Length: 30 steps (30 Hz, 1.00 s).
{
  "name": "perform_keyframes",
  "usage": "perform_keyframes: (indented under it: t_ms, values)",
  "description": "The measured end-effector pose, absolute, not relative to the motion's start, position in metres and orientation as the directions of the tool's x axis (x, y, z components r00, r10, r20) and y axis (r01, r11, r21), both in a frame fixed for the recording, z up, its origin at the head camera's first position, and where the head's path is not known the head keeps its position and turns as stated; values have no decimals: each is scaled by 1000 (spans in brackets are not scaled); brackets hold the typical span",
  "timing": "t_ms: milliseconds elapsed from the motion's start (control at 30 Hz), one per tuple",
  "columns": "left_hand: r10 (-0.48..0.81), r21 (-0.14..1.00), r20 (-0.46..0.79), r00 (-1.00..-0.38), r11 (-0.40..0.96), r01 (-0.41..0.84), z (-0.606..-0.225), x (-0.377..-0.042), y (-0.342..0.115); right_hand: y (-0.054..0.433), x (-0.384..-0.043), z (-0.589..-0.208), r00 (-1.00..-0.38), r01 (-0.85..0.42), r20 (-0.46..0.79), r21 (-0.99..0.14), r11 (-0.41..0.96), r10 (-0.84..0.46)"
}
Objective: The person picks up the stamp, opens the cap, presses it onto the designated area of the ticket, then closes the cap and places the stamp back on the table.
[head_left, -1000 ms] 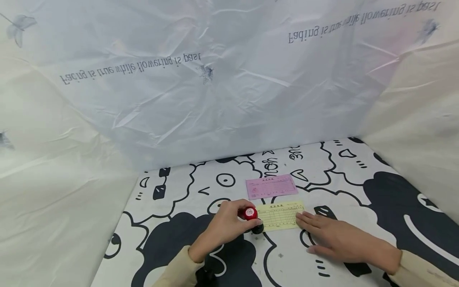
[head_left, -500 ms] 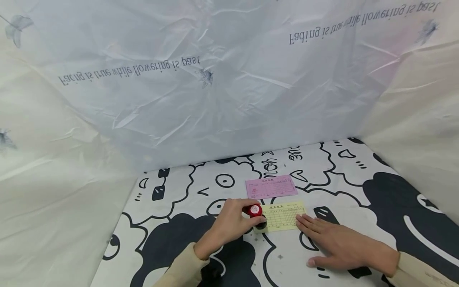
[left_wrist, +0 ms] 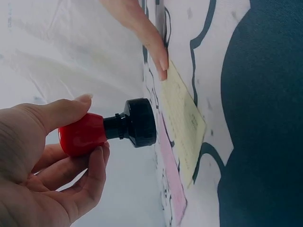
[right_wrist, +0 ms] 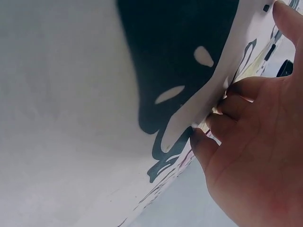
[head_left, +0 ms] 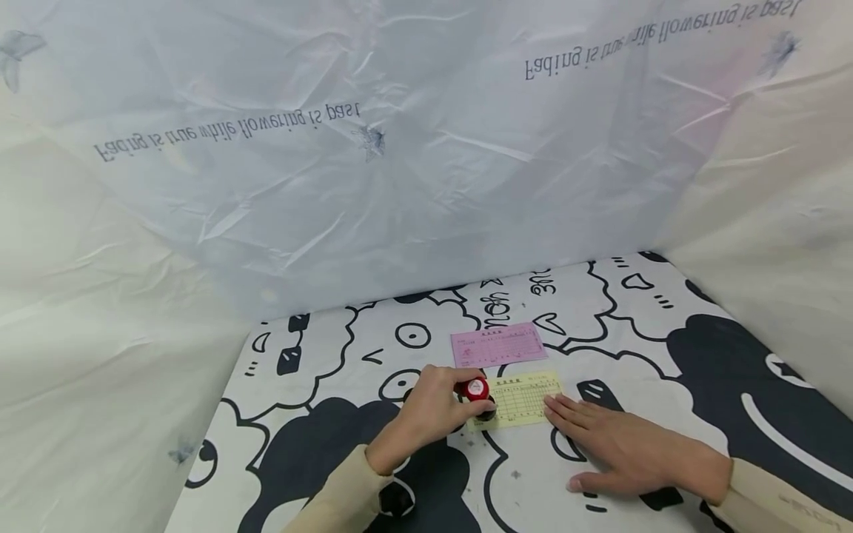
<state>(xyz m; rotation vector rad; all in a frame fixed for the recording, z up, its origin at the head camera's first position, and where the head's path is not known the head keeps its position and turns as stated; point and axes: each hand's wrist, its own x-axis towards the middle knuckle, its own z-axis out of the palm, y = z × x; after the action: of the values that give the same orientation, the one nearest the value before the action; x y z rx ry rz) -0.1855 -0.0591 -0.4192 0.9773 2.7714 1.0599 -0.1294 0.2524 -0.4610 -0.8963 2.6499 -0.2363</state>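
Note:
My left hand (head_left: 433,407) grips a stamp by its red knob (left_wrist: 83,135), thumb on one side and fingers on the other. The stamp's black base (left_wrist: 141,123) faces down, close over the left part of a yellow printed slip (head_left: 523,398). In the left wrist view a narrow gap shows between base and paper. My right hand (head_left: 623,448) lies palm down with straight fingers, its fingertips on the slip's right edge. Just beyond the yellow slip lies a pink printed slip (head_left: 498,346), with a faint reddish mark near its lower left corner.
A white cloth (head_left: 533,488) with black cartoon drawings covers the table. Behind it rises a pale plastic sheet (head_left: 400,200) with printed lettering, and more sheeting closes in the left and right sides.
My left hand has moved slightly right, bringing the stamp farther over the yellow slip's left part. My right hand stays at the slip's right edge. The head view has shifted a little.

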Motion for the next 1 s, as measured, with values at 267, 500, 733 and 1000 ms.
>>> perform_keyframes:
  t_ms: [267,500,733,1000]
  values:
    - [563,593,174,-808,595,542,-421,-187,-57,254,-130,-461,-748,-557,-257,-257,790,-611]
    - [572,591,167,-803,594,546,-428,-188,-60,254,-129,-462,-745,-565,-244,-262,782,-620]
    - [579,499,118,-807,668,552,-448,-194,-57,252,-129,-460,-741,-562,-261,-262,784,-618]
    - [581,447,112,-806,695,563,-450,-195,-54,253,-130,-463,-747,-560,-264,-247,791,-611]
